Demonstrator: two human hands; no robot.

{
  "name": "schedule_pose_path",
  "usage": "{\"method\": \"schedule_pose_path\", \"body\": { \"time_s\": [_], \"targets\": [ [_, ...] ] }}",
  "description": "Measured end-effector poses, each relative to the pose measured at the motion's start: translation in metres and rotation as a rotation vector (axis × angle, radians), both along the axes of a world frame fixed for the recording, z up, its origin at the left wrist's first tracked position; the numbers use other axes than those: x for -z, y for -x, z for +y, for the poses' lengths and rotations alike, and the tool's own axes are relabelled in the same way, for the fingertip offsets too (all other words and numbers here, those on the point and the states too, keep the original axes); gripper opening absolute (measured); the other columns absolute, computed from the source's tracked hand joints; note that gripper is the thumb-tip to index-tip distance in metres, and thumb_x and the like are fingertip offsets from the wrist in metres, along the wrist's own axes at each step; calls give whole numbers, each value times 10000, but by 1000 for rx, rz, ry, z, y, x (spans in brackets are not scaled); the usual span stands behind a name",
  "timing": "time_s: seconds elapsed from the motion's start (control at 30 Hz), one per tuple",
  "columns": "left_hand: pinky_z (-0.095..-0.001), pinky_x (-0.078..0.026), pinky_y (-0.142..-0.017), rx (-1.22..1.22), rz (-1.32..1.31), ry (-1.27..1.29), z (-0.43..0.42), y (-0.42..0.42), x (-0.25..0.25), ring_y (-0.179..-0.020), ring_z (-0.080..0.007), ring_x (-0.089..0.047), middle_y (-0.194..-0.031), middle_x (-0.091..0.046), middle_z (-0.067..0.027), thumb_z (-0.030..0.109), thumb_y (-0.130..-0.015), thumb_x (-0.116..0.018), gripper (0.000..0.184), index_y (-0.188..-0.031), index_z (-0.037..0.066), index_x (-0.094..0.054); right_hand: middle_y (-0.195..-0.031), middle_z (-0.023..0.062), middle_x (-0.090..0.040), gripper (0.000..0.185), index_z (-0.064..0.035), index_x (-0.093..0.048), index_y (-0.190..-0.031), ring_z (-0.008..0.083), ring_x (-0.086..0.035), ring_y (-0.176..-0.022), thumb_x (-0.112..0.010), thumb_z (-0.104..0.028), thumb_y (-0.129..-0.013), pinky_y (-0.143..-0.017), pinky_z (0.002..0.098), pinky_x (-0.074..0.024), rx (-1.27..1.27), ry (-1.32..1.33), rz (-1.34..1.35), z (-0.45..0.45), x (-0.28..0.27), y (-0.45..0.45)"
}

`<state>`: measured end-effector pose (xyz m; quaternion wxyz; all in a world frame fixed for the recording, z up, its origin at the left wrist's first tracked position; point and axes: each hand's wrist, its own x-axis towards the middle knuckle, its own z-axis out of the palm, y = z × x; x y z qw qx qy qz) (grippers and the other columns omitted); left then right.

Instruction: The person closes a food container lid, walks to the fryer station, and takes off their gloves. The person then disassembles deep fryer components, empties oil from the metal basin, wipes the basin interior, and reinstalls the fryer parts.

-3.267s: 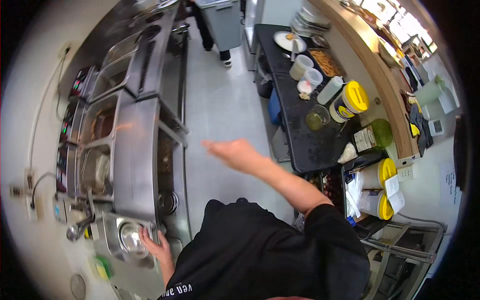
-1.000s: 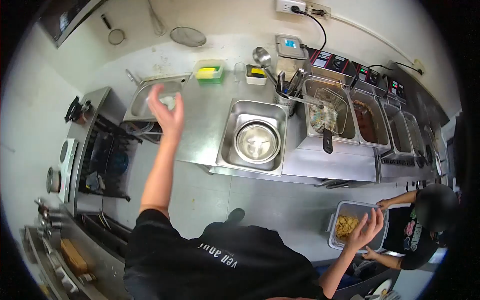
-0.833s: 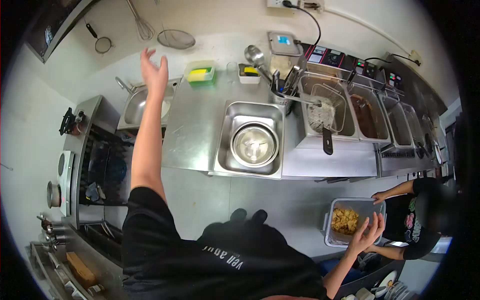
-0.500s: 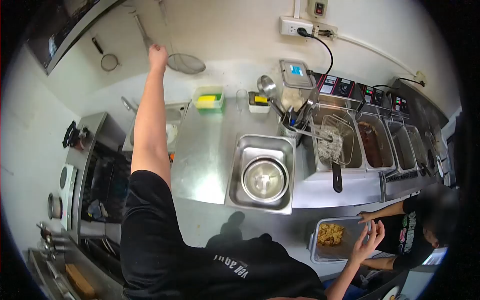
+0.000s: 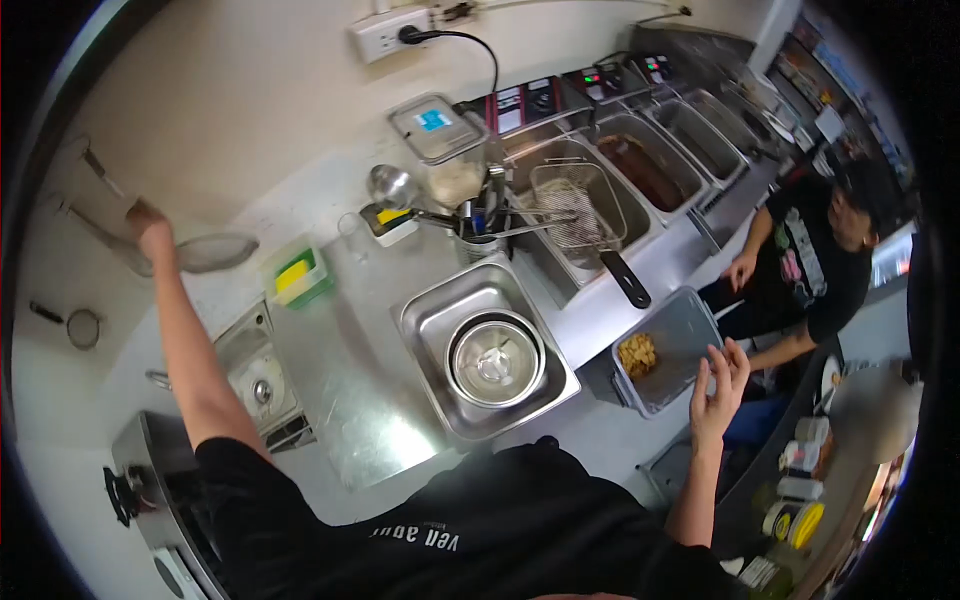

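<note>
My left hand [image 5: 150, 228] is stretched far out to the wall at the upper left, its fingers closed at the handle of a round mesh strainer [image 5: 215, 253]. The hand is slightly blurred, and the grip itself is partly hidden. Long handles of hanging utensils [image 5: 98, 168] show around it on the wall. On the other side, my right hand [image 5: 718, 390] is raised with its fingers apart and nothing in it. From this view it overlaps the edge of a grey bin [image 5: 690, 340] holding yellowish food pieces [image 5: 637, 354].
Steel bowls [image 5: 495, 365] sit in a rectangular steel pan [image 5: 425, 310] on the counter. Fryers [image 5: 625, 150] with a wire basket [image 5: 575, 200] stand along the wall. A co-worker [image 5: 800, 250] is at the right beside the bin. A sink [image 5: 262, 390] is at the left.
The head view has turned toward the right, so the scene appears tilted and shifted left. My left hand stays beside the strainer; my right hand stays raised with fingers apart. The co-worker appears more upright.
</note>
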<state>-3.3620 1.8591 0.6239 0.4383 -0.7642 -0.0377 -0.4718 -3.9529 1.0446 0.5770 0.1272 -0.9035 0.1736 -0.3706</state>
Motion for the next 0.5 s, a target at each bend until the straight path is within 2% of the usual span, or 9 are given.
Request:
{"method": "schedule_pose_path", "body": {
  "time_s": [0.03,0.13,0.17,0.23,0.27,0.3,0.33,0.37,0.5],
  "targets": [
    [-417,-494,-810,34,-10,35,10,0,-3,-1009,-367,-596,-1132,-592,-265,157,-956,-430,297,-1127,-57,-545,-1216,181,-528,219,-21,-649,-1063,326,-553,-1093,-640,-25,-844,-926,372,-447,11,-22,4,3,-3,0],
    [-425,-505,-760,387,-75,1092,-97,93,-69,-928,-376,-623,-1057,-618,-273,213,-971,-426,332,-1119,-56,-550,-1221,176,-528,213,-20,-649,-1059,318,-558,-1082,-641,-28,-846,-922,371,-449,47,-70,22,9,-9,2],
    [-450,-512,-742,315,12,1062,-53,74,-62,-885,-390,-635,-1014,-644,-252,261,-986,-409,373,-1152,-45,-543,-1224,173,-528,215,-22,-650,-1063,314,-561,-1072,-639,-27,-848,-911,372,-455,48,-85,20,11,-12,4],
    [-452,-495,-826,214,371,957,1,60,-39,-1000,-407,-600,-1118,-615,-250,275,-1007,-356,410,-1202,-43,-526,-1234,172,-524,220,-29,-653,-1080,301,-563,-1069,-627,-25,-862,-873,355,-485,30,-99,-2,17,-12,4],
    [-463,-488,-828,204,346,939,-14,80,-44,-1002,-416,-592,-1114,-608,-260,276,-1005,-359,398,-1180,-36,-533,-1256,180,-507,208,-10,-650,-1087,297,-551,-1106,-608,-28,-883,-859,333,-505,36,113,93,11,-10,7],
    [-474,-481,-831,257,230,1004,-52,100,-55,-1004,-426,-583,-1110,-602,-271,277,-1002,-362,387,-1158,-29,-540,-1291,186,-480,213,14,-635,-1106,293,-533,-1145,-587,-31,-904,-851,325,-510,-12,-43,20,9,0,7],
    [-486,-474,-833,343,103,1084,-86,121,-71,-1007,-435,-575,-1107,-595,-281,278,-999,-366,377,-1137,-22,-547,-1314,184,-462,224,28,-619,-1135,289,-525,-1157,-561,-28,-925,-826,336,-510,-49,35,19,0,6,11],
    [-497,-467,-836,396,22,1121,-100,140,-87,-1009,-445,-567,-1103,-589,-292,279,-996,-369,367,-1115,-15,-554,-1310,185,-461,222,24,-609,-1145,289,-523,-1156,-542,-30,-939,-824,343,-502,-83,-54,-8,-10,16,12],
    [-510,-474,-806,397,-50,1271,-123,169,-120,-959,-458,-573,-1037,-598,-300,263,-969,-427,322,-1078,-5,-570,-1311,182,-459,215,20,-601,-1142,293,-520,-1160,-533,-35,-946,-867,338,-475,-101,-27,33,-5,3,13]
  ]
}}
